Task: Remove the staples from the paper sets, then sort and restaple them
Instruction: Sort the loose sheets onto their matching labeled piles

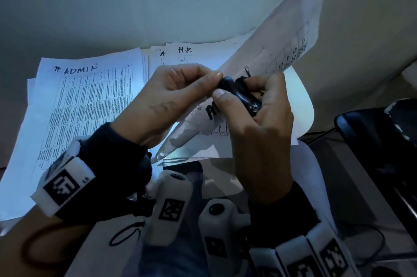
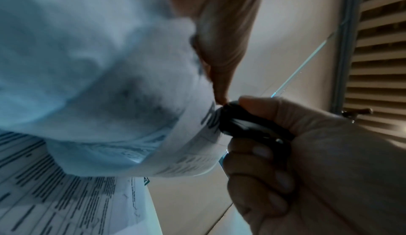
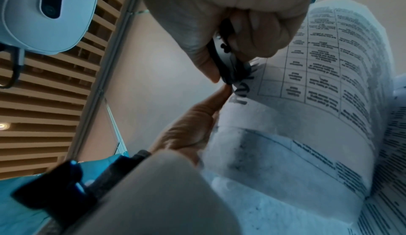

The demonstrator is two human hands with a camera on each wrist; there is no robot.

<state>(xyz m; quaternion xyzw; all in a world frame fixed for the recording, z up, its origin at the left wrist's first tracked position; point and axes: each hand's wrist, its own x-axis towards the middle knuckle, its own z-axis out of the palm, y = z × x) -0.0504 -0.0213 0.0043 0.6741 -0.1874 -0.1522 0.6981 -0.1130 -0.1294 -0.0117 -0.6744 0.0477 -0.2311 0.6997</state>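
The left hand (image 1: 171, 98) is pinching the corner of a thin, floppy white printed paper set (image 1: 266, 69) raised above the desk, while the right hand (image 1: 264, 123) is squeezing a small black staple remover (image 1: 239, 94) there; tear-prone, best held near the staple.

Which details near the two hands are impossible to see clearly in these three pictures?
- Staple: all views; black claw-shaped staple remover and fingertips cover it.
- Handwritten label on the held white paper set: head view; right hand hides most letters.
- Printed table text: wrist views, blurred.
- Left hand grip: left wrist view; paper covers it.
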